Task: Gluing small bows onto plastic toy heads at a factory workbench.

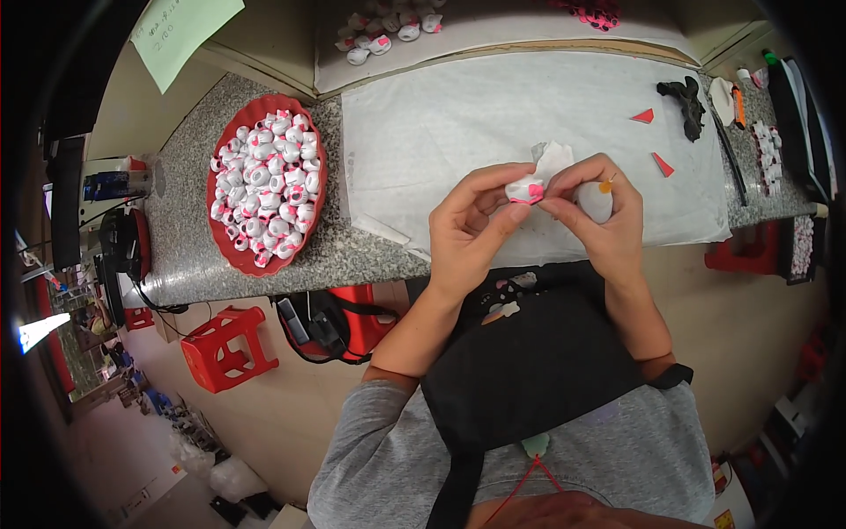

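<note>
Over the white sheet [414,132], my left hand [467,220] pinches a small white rounded piece with a pink patch [526,189] between thumb and fingers. The thumb and index fingertip of my right hand [608,220] meet at the pink side of that piece. Tucked in the same hand is a small translucent bottle with an orange-yellow tip [596,203]. Just behind the fingers lies a crumpled white scrap [554,159]. Two red triangular scraps [663,165] rest on the sheet to the right.
A red scalloped tray [218,238] heaped with white and pink pieces stands on the speckled counter [352,256] at left. More white pieces [388,31] sit on the back ledge. A black crumpled object [684,106] lies far right. Below the counter is a red stool [225,348].
</note>
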A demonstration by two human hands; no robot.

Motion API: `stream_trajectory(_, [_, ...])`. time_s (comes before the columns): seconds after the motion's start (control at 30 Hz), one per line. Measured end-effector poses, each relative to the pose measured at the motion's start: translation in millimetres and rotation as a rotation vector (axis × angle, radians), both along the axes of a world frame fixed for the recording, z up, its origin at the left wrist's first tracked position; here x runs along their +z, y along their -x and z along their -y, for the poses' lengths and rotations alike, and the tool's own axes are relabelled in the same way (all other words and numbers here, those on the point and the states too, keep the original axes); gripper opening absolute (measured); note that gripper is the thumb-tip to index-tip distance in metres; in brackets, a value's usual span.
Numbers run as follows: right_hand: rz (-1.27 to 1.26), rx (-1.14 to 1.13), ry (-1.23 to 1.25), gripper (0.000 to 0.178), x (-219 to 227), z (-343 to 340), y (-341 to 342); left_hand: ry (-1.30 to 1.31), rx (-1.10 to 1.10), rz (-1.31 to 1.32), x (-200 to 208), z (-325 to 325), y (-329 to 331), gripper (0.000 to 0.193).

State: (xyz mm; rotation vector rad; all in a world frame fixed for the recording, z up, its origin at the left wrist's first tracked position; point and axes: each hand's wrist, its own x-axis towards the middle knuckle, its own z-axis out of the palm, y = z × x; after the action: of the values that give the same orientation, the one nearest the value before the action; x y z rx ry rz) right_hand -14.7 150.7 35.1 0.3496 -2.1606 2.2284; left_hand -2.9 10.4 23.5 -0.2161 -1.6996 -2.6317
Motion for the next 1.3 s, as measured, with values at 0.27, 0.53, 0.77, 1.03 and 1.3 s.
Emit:
stream_trajectory(0.27, [0.087, 0.194, 0.111, 0.030, 3, 1, 1, -0.144, -0.140, -0.035, -5, 9, 0, 0.026])
stream_trajectory(0.53, [0.163, 0.190, 0.218, 0.023, -4, -2, -2, -0.063, -0.157, -0.109, -9, 7, -1, 0.022])
stream_trajectory(0.77, [0.172, 0.188, 0.250, 0.023, -8, -1, -4, -0.027, -0.120, -0.089, -9, 5, -3, 0.022])
stream_trajectory(1.03, [0.215, 0.153, 0.224, 0.022, -1, 0, -4, 0.033, -0.072, -0.044, -10, 3, -7, 0.025])
stream_trajectory(1.3, [0.258, 0.150, 0.247, 0.022, 0, 7, -3, -0.010, -0.078, -0.027, -7, 8, -8, 0.028])
